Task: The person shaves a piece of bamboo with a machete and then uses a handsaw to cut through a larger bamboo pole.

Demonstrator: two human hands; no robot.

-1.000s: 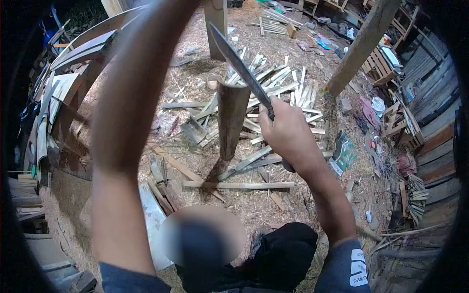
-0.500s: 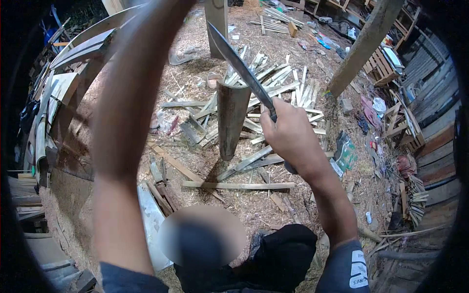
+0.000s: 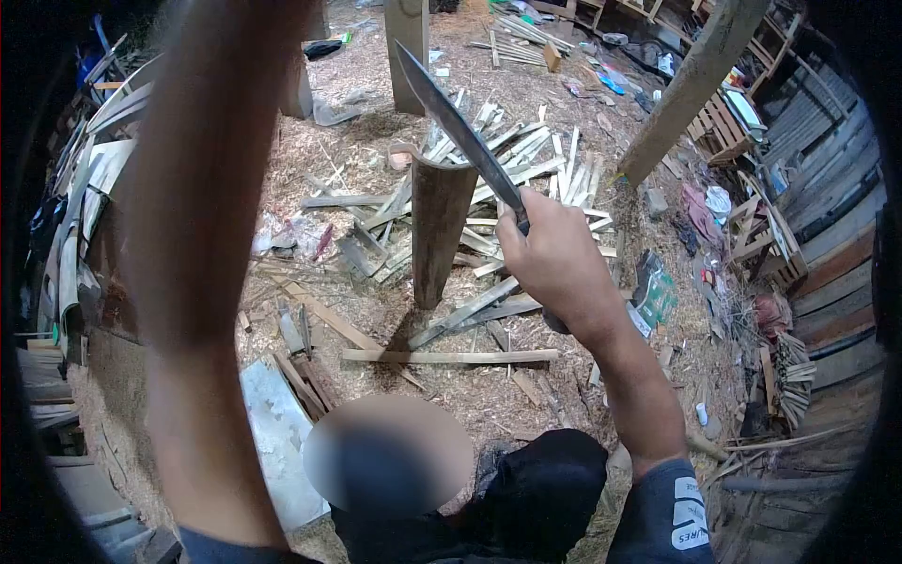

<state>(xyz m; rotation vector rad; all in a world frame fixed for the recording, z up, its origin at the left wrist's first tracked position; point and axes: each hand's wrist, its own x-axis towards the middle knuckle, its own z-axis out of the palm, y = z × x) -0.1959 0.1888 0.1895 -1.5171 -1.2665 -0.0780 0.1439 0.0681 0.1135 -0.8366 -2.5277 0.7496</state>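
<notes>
My right hand [image 3: 559, 249] is closed round the handle of a machete [image 3: 467, 133]. The blade slants up and to the left, its dark flat passing over the top right edge of an upright bamboo piece [image 3: 440, 230] in this view. That piece looks curved like a split half and stands on the littered ground. My left forearm [image 3: 202, 235] reaches up across the left side, with the hand beyond the top edge of the picture. Behind the bamboo piece lies a heap of pale split strips [image 3: 550, 155].
One long strip [image 3: 451, 357] lies crosswise before my knees. A wooden post [image 3: 407, 56] stands behind the heap, and a leaning pole [image 3: 691, 94] rises at the right. Large curved pieces [image 3: 94, 188] are stacked at the left, beside a pale flat sheet [image 3: 277, 442].
My left arm has swung a little to the left. The whole scene shifts slightly left with the camera. My right hand keeps the machete at nearly the same angle.
</notes>
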